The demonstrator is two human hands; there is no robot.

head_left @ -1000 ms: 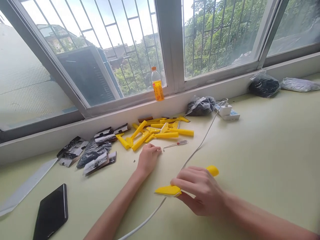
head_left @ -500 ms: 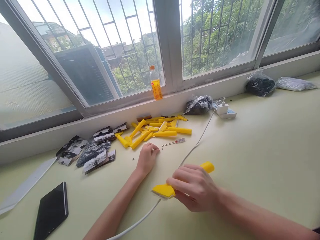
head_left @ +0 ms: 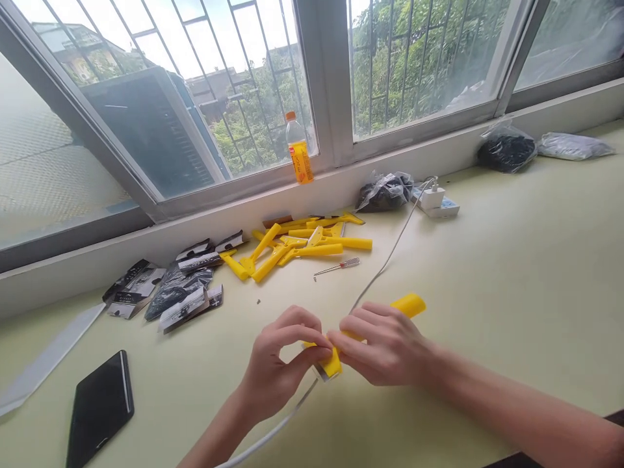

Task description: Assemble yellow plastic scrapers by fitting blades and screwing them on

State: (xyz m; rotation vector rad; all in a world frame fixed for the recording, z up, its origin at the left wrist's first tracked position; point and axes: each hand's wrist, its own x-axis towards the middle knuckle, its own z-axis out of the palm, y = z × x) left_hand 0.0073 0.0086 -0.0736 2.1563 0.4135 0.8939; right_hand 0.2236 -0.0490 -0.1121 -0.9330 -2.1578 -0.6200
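Note:
My right hand [head_left: 383,341] is wrapped around a yellow scraper [head_left: 410,304], its handle end sticking out past the fingers to the right. The scraper's head with its metal blade edge points down and left. At that head, the thumb and fingers of my left hand [head_left: 285,354] are pinched together against the yellow plastic; anything small between the fingertips is hidden. Beyond my hands lie a small screwdriver [head_left: 337,266] with a clear reddish handle, a tiny metal piece [head_left: 314,279] by its tip, and another tiny piece [head_left: 258,301] farther left.
Several yellow scrapers [head_left: 324,249] are piled below the window sill. Torn packaging [head_left: 182,309] lies left of them, a black phone [head_left: 100,409] nearer. A white cable [head_left: 385,263] passes under my hands from a power strip [head_left: 441,207]. An orange-capped bottle [head_left: 299,159] stands on the sill.
My left hand has come back from the tabletop near the screwdriver to the scraper's head. My right hand keeps its grip on the scraper, now turned slightly and a little higher in view.

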